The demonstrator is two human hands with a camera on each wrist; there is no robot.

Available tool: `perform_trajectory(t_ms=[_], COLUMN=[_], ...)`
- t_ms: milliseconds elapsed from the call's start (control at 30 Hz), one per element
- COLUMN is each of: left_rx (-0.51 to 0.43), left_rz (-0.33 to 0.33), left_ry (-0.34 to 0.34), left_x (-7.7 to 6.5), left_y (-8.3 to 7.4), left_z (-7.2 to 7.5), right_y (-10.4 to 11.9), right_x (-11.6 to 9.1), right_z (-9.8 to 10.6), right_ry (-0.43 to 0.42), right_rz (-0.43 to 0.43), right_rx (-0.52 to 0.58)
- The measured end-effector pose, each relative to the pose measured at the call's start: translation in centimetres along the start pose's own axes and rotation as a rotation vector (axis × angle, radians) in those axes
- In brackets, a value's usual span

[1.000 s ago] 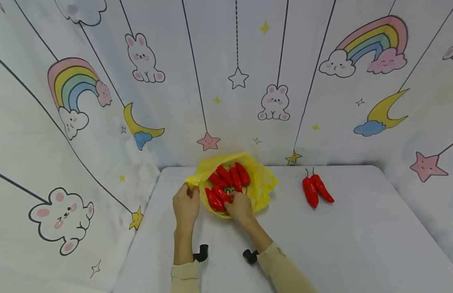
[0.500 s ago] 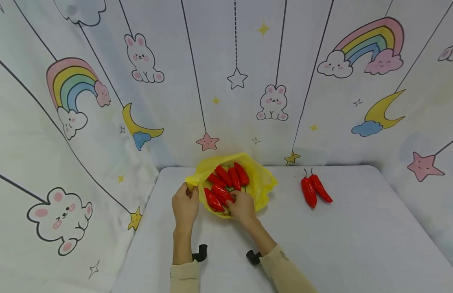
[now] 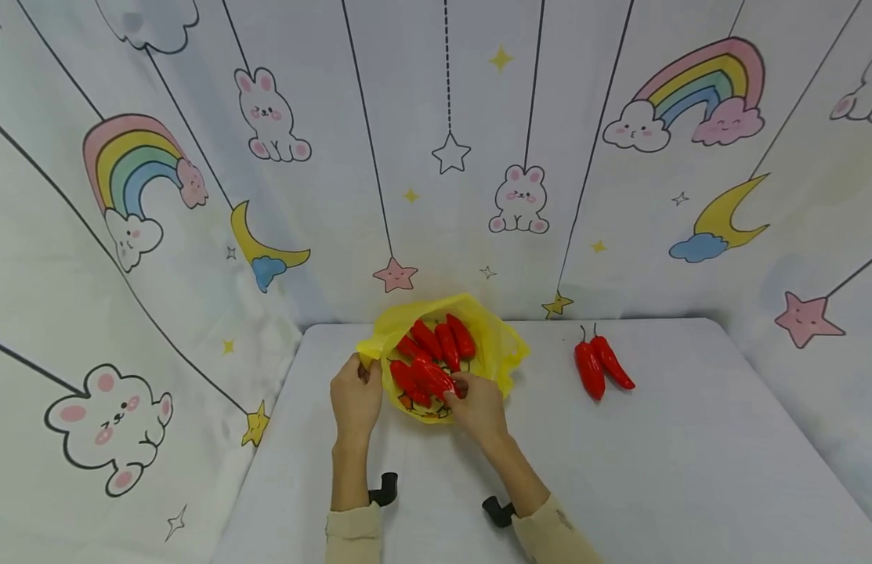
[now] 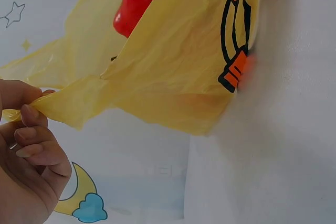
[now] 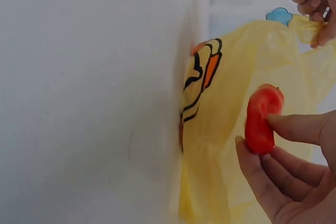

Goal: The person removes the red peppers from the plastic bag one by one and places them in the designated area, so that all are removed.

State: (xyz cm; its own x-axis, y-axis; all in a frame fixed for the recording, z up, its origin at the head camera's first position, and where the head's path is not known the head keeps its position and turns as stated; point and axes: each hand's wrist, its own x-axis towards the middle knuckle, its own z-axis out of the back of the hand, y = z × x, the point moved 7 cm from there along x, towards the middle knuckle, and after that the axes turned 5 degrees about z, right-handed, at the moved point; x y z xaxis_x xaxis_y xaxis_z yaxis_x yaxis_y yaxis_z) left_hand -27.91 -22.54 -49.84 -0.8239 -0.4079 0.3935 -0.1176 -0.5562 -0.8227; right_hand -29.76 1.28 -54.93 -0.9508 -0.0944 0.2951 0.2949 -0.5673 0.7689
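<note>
A yellow plastic bag (image 3: pixel 488 329) with a black and orange print lies with its mouth towards me, several red chili peppers (image 3: pixel 425 338) inside. My left hand (image 3: pixel 356 398) pinches the bag's left edge between thumb and fingers; the left wrist view shows the film (image 4: pixel 79 98) pulled taut from the fingertips. At the bag's mouth my right hand (image 3: pixel 482 409) holds one red chili pepper (image 3: pixel 436 379) by its near end. In the right wrist view, thumb and fingers grip that pepper (image 5: pixel 258 124) in front of the yellow film.
Two red chili peppers with thin stems, one broader (image 3: pixel 589 371) and one slimmer (image 3: pixel 613 363), lie side by side on the white table (image 3: pixel 689 454) right of the bag. A white cloth backdrop (image 3: pixel 323 219) with printed rabbits and stars rises behind the table.
My right hand has drawn back to the right and nearer, bringing the pepper away from the others towards the bag's mouth. The left hand keeps its hold on the edge.
</note>
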Motion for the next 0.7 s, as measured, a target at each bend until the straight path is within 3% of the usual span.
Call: perform_trajectory(t_ms=[267,700], left_rx=[0.008,0.008], left_rz=[0.009,-0.013], left_ry=[-0.003,-0.02], left_x=[0.0,0.0], left_y=[0.0,0.0], left_z=[0.1,0.4], right_y=[-0.4,0.0], right_x=[-0.7,-0.5], right_z=[2.5,8.5], right_ry=[-0.052,-0.132], right_rz=[-0.022,-0.103], right_rx=[0.015,0.001])
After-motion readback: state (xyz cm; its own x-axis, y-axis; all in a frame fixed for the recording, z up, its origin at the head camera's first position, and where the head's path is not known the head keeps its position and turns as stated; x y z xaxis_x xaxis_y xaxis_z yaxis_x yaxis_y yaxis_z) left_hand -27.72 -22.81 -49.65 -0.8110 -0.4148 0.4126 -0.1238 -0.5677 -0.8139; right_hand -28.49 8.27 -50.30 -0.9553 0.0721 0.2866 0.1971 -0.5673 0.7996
